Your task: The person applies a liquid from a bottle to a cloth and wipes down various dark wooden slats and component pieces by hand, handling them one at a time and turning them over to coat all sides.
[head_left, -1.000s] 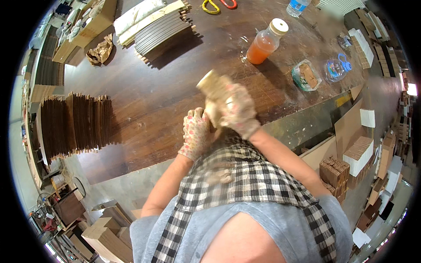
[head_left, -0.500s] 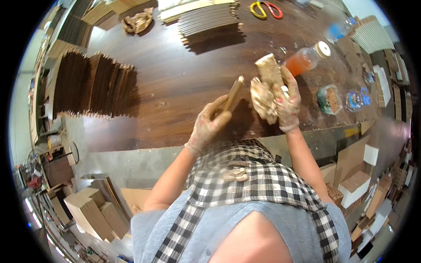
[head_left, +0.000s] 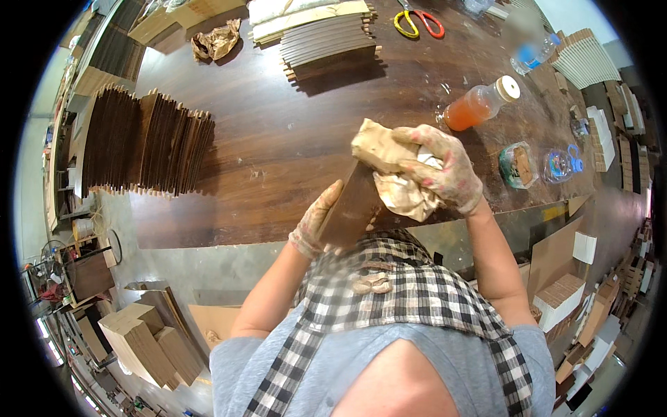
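My gloved left hand grips a dark brown wooden board by its left side, tilted over the table's near edge. Small pale pegs show at the board's lower end. In my gloved right hand is a block wrapped in tan sandpaper-like sheet; its far end touches or overlaps the top of the board. A crumpled pale cloth or paper hangs under that hand, and a bit of white shows between its fingers. I cannot make out what the white piece is.
On the brown table, stacked dark boards stand at left, with another stack at the back. Crumpled brown paper and scissors lie behind. Rightward are an orange drink bottle, a cut plastic container and a clear jug.
The board in my left hand has turned from edge-on to showing its broad face. My right hand has brought the wrapped block leftward onto the board's top end.
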`<state>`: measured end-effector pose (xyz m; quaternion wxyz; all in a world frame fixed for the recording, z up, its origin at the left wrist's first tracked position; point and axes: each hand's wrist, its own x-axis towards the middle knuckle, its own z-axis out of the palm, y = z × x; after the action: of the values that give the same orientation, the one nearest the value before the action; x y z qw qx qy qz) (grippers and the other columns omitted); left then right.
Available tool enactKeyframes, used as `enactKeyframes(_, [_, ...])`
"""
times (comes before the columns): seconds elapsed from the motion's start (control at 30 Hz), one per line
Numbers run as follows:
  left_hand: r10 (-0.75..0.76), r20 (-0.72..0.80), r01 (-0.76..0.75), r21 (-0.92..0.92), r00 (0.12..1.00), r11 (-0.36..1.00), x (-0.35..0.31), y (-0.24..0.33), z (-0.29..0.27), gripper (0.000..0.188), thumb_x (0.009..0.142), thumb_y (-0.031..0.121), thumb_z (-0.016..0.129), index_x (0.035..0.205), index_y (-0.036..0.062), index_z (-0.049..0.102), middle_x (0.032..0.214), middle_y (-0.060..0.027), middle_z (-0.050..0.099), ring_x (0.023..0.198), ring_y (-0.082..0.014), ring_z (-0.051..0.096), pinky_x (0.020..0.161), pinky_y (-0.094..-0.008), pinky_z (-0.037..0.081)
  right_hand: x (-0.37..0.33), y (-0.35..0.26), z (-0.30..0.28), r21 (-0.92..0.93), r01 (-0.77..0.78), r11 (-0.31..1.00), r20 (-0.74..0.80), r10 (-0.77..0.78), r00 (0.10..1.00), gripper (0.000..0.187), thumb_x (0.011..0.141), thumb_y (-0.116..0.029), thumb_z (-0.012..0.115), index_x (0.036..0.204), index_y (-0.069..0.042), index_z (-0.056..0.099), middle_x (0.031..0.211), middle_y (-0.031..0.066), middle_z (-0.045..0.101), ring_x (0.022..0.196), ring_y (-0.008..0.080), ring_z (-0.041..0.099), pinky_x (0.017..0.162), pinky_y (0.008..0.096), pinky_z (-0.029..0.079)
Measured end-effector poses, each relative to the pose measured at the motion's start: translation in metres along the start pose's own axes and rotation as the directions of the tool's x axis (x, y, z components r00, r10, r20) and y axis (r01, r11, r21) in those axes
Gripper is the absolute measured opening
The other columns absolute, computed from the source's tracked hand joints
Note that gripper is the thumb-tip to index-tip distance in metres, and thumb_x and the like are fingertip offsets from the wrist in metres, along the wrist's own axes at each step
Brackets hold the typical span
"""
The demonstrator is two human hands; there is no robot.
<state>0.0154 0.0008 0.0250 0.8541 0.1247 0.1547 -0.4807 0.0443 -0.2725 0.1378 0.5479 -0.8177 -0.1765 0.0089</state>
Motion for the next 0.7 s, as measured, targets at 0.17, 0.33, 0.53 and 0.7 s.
enactKeyframes(0.17, [-0.001,0.070,0.008,-0.101,0.998,0.995,-0.009,0.009,0.016,0.059,0.103,0.047,0.054,0.140,0.0012,0.055,0.127,-0.0226,0.065,0.111,-0.0324,0.069,0.089,-0.0480,0.062,-0.017,0.017,-0.019,-0.073,-0.119,0.990,-0.019,0.118,0.993,0.043,0.083,-0.016,0.078,0.122,-0.002,0.068,0.101,0.0118,0.070,0.094,0.0209,0.067,0.084,0.0316,0.052])
enactKeyframes(0.33, [0.098,0.125,-0.061,-0.271,0.987,0.961,0.006,0.010,0.001,0.070,0.103,0.056,0.048,0.147,0.0019,0.046,0.136,-0.0274,0.057,0.112,-0.0395,0.067,0.094,-0.0529,0.059,-0.027,0.007,-0.004,0.236,-0.202,0.951,-0.057,0.221,0.974,0.039,0.084,-0.011,0.079,0.119,0.001,0.068,0.115,0.0099,0.070,0.105,0.0164,0.064,0.095,0.0312,0.051])
enactKeyframes(0.53, [0.300,0.015,-0.300,0.061,0.954,0.952,0.027,0.019,0.028,0.060,0.104,0.059,0.044,0.131,0.0084,0.062,0.112,-0.0130,0.071,0.092,-0.0244,0.072,0.080,-0.0404,0.062,-0.022,-0.010,0.039,-0.067,0.283,0.957,0.076,-0.278,0.958,0.041,0.079,-0.022,0.083,0.115,-0.006,0.071,0.098,0.0068,0.070,0.090,0.0229,0.067,0.083,0.0368,0.055])
enactKeyframes(0.7, [0.348,-0.114,-0.347,0.030,0.930,0.937,0.027,0.021,0.041,0.060,0.105,0.058,0.043,0.124,0.0046,0.062,0.104,-0.0133,0.071,0.091,-0.0249,0.072,0.081,-0.0400,0.062,-0.029,-0.016,0.033,-0.341,0.309,0.888,0.147,-0.274,0.950,0.037,0.075,-0.020,0.083,0.110,-0.010,0.072,0.096,0.0068,0.068,0.085,0.0264,0.064,0.077,0.0391,0.052])
